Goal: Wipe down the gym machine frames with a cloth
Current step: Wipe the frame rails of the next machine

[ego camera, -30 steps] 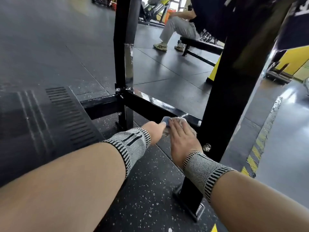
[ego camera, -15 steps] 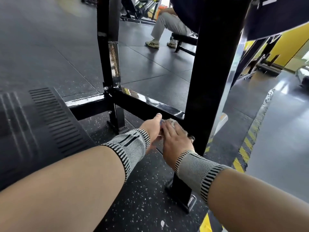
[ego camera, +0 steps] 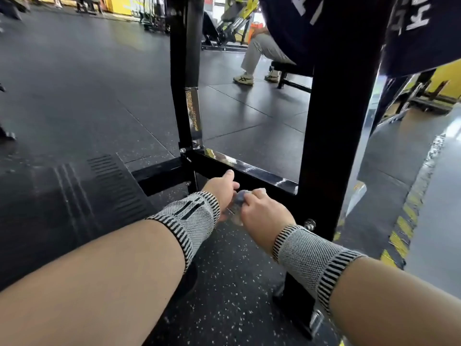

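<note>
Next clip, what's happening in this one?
A person crouched at a black gym machine frame holds a small crumpled cloth between both hands just in front of the low crossbar. The right hand grips the cloth; the left hand touches its other side. The cloth is off the bar right now.

Dark speckled rubber floor (ego camera: 74, 78) spreads left and far. A seated person in pale trousers (ego camera: 259, 49) and light trainers (ego camera: 243, 79) (face out of view) sits far centre. Yellow-and-black hazard striping (ego camera: 401, 233) runs along the right, beside grey smooth flooring (ego camera: 439, 221).
</note>
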### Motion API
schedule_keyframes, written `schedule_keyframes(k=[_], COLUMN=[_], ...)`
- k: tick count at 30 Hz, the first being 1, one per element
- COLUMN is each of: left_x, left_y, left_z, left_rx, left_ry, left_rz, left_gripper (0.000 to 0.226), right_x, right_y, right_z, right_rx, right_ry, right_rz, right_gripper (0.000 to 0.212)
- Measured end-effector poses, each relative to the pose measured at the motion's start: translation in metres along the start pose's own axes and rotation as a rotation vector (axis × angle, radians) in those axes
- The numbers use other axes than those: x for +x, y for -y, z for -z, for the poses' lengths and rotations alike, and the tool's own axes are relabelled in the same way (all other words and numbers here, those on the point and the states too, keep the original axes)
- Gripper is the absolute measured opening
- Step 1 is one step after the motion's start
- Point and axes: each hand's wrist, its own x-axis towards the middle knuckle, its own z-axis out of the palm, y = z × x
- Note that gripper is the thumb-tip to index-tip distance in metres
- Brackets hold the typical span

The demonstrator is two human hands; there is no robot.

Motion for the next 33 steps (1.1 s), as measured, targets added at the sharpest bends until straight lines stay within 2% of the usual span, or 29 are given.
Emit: schedule_keyframes(k=[3, 6, 8, 10, 15, 17, 22, 29, 33], left_x=[-0.010, -0.019, -0.030, -0.043, -0.074, -0.083, -0.099, -0.122, -0.139], left_y=[-0.021, -0.042, -0.062, -0.083, -0.141, -0.164, -0.207, -0.242, -0.267], left_z=[0.032, 0.064, 0.083, 0.102, 0.144, 0.156, 0.178, 0.219, 0.236], left_rx=[-0.010, -0.124, -0.196, -0.193, -0.253, -0.240, -0.146, -0.164, -0.137], left_ry=[0.000, -0.011, -0.033, -0.061, -0.151, -0.189, -0.327, -0.447, -0.486], left_rz=[0.032, 0.029, 0.014, -0.007, -0.076, -0.095, -0.168, -0.154, -0.114], left_gripper=[0.050, 0.044, 0.031, 0.020, 0.015, 0.014, 0.011, 0.015, 0.015], right_x=[0.022, 0.046, 0.064, 0.079, 0.095, 0.097, 0.102, 0.116, 0.120], right_y=[0.001, 0.002, 0.003, 0.002, -0.004, -0.012, -0.031, -0.037, -0.041], right_z=[0.024, 0.053, 0.073, 0.097, 0.175, 0.201, 0.250, 0.317, 0.355], right_rx=[0.205, 0.473, 0.526, 0.598, 0.586, 0.567, 0.566, 0.679, 0.747], right_ry=[-0.190, -0.383, -0.518, -0.571, -0.700, -0.714, -0.574, -0.553, -0.450], right_rz=[-0.052, -0.125, -0.103, -0.083, -0.028, -0.006, 0.028, 0.037, 0.037], right_gripper=[0.040, 0.033, 0.030, 0.032, 0.045, 0.044, 0.054, 0.043, 0.030])
